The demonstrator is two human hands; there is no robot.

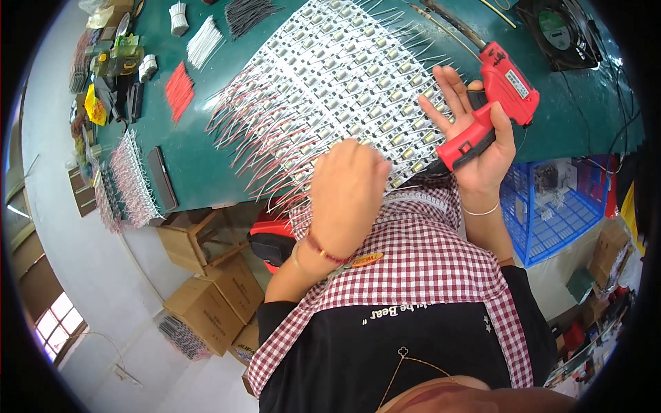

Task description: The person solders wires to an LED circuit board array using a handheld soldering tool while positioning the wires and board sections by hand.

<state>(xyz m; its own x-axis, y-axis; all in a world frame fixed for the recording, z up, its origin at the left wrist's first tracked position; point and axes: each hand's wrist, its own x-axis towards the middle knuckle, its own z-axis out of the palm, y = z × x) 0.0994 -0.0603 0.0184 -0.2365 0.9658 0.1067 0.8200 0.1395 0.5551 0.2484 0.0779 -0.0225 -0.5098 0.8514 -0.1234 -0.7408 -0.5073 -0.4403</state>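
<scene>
My right hand [475, 141] grips a red hot glue gun [497, 103] by its handle, fingers partly spread, above the near right part of the green table [200, 158]. Its nozzle points away over a large sheet of small white circuit boards [344, 76] with red and white wires fanning out on the left side. My left hand [348, 189] rests with fingers curled on the near edge of that sheet; what lies under the fingers is hidden.
Bundles of white, red and black wires [196, 48] lie at the table's far left. A black fan [559, 31] sits far right. A blue crate [551, 206] stands beside my right arm, cardboard boxes [213, 303] and a wooden stool [196, 241] are below left.
</scene>
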